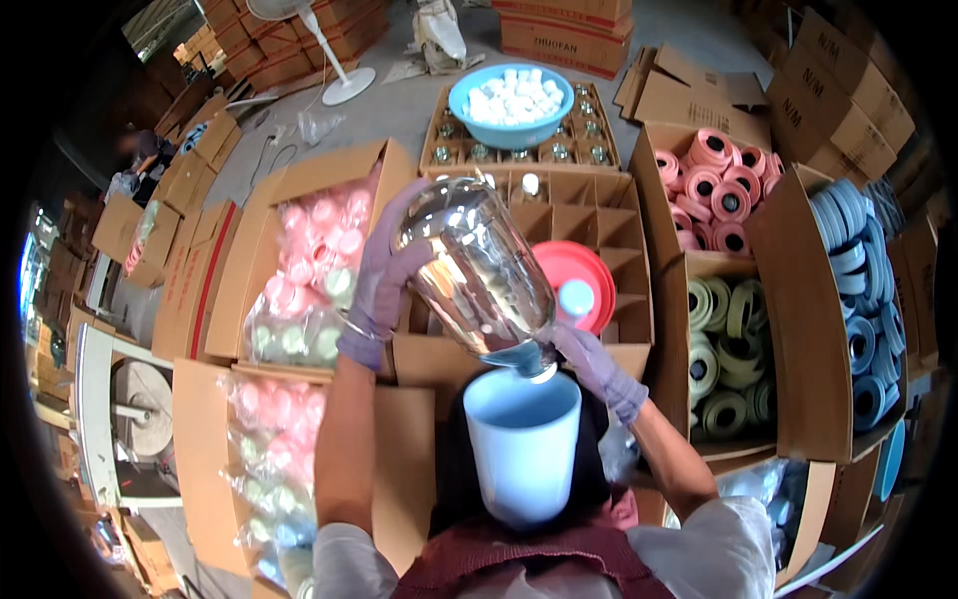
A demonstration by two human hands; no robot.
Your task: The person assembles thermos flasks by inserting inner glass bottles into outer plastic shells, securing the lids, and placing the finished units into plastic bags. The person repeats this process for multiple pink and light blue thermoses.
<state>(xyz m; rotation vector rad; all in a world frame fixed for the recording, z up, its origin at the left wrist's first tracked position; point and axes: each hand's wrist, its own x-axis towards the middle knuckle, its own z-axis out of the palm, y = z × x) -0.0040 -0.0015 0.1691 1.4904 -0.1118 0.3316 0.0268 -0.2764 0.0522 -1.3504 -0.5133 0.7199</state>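
A silver mirrored vacuum flask liner [479,270] is tilted in both my gloved hands, its narrow neck pointing down and right. My left hand [384,265] wraps round the upper left of its body. At the neck end, my right hand [599,371] closes on the liner beside a blue plastic collar [514,355]; the fingertips are partly hidden. Just below the neck, a light blue plastic flask casing [524,454] stands upright against my lap, its opening facing up.
Behind the liner, a divided carton [619,225] carries a red dish [604,290] with a blue cap. A blue basin [509,125] of white stoppers sits farther back. Cartons of pink rings [714,185], green rings [733,339] and blue rings [868,299] flank the right; bagged pink parts [319,240] fill the left.
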